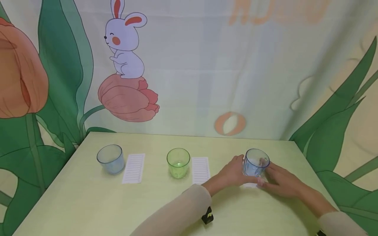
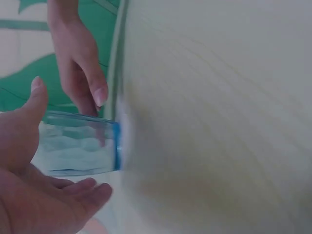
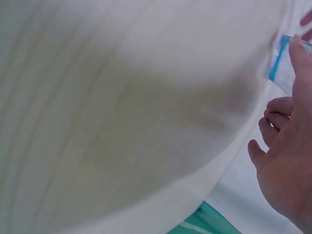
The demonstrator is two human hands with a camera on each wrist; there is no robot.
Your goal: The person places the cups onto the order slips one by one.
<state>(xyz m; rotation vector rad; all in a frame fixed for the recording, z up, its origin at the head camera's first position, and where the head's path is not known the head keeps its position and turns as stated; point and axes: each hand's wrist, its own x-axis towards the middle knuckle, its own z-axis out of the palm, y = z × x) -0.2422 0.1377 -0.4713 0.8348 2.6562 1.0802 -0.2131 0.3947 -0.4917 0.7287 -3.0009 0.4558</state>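
A blue-tinted glass (image 1: 256, 165) stands upright on the right side of the table, between the two hands. My left hand (image 1: 231, 172) is on its left, thumb and fingers spread around it in the left wrist view. From the right, my right hand (image 1: 283, 182) comes up beside the same glass, fingers extended behind it and thumb in front. Whether either hand touches the glass is hard to tell. Part of a white paper strip (image 1: 249, 185) shows below the glass; the rest is hidden.
A green glass (image 1: 178, 165) stands mid-table, with a lined paper strip (image 1: 200, 168) to its right. Further left are another blue glass (image 1: 111, 160) and a second lined strip (image 1: 134, 168). A printed curtain (image 1: 189, 82) hangs behind the table (image 1: 88, 203).
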